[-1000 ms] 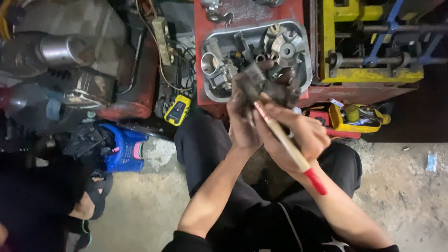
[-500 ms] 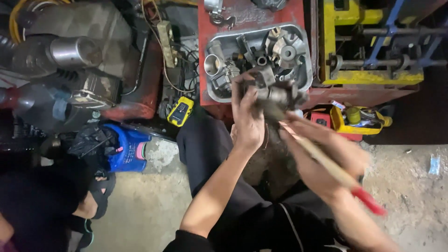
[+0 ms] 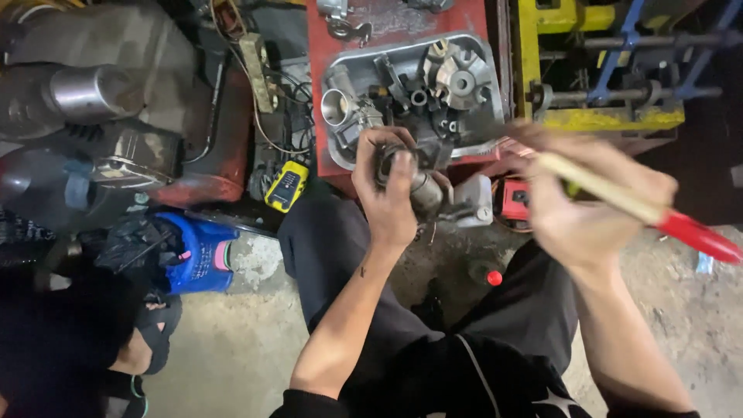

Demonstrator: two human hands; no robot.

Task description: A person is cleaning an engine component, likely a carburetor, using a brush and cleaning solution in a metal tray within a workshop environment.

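Left hand [image 3: 391, 203] grip closed around a grimy metal engine part [image 3: 422, 190] — held just below the grey parts tray [image 3: 487, 93]. Right hand [image 3: 592, 205] grip clasps a red-handled brush [image 3: 642, 210] — motion-blurred, beside the part.

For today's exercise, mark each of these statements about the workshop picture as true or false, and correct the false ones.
1. The left hand grips a grimy metal engine part. True.
2. The right hand holds a tool with a blue handle. False: the brush-like tool has a pale wooden shaft and a red end.
3. A grey metal tray of small engine parts sits on a red surface ahead of the person. True.
4. A yellow and black handheld device lies left of the left hand. True.
5. The tool is pressed against the engine part. False: the right hand holds it off to the right, apart from the part.
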